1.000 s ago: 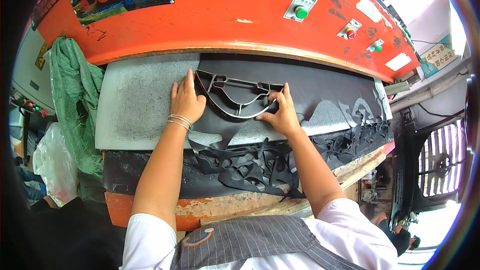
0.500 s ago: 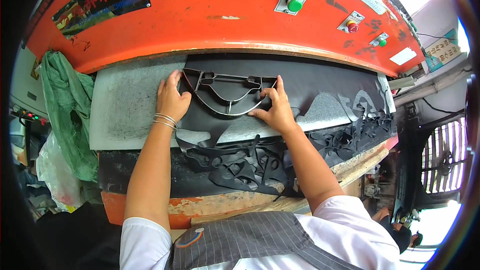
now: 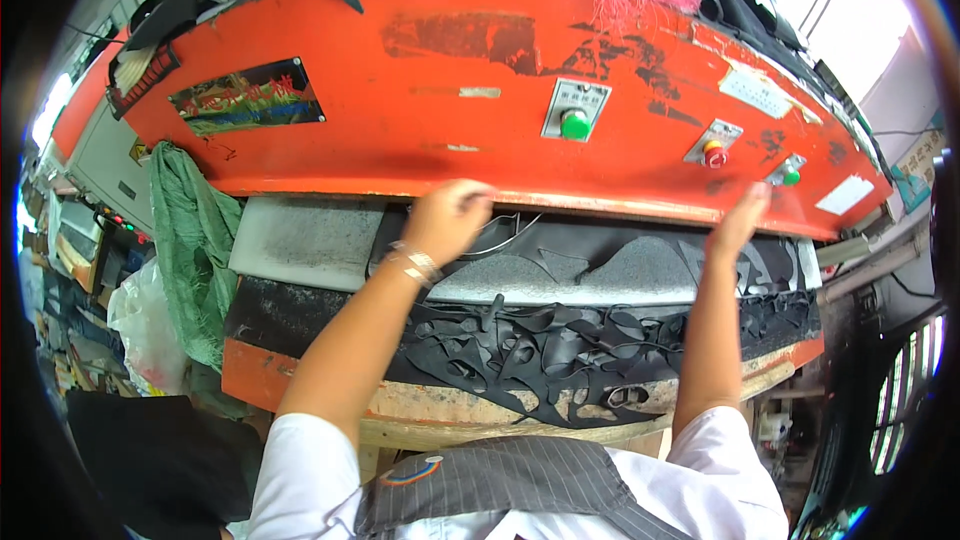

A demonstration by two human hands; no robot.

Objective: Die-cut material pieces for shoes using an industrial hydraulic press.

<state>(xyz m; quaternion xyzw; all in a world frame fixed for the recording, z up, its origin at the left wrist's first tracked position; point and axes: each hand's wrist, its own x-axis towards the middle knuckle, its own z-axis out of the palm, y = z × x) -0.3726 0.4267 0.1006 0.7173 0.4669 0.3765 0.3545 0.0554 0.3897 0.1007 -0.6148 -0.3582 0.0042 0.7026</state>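
Note:
My left hand (image 3: 448, 225) is raised at the lower edge of the orange press head (image 3: 360, 155). Its fingers are curled and smeared by motion, so their grip cannot be told. Just behind it, the steel cutting die (image 3: 515, 230) lies on black sheet material (image 3: 590, 240), partly hidden by the hand and the press head. My right hand (image 3: 738, 228) is up at the right, fingers stretched out and holding nothing visible. Its fingertips are close below the small green button (image 3: 791, 177); contact with it cannot be told.
Tangled black offcuts (image 3: 540, 340) hang along the front of the pale cutting board (image 3: 300, 240). A larger green button (image 3: 575, 125) and a red button (image 3: 714, 153) sit on the press front. Green woven cloth (image 3: 190, 250) and a clear plastic bag (image 3: 148, 320) hang at left.
Both hands have let go of the cutting die and risen toward the press head, the right one moving well to the right. The die now sits farther under the press. The view has tilted up.

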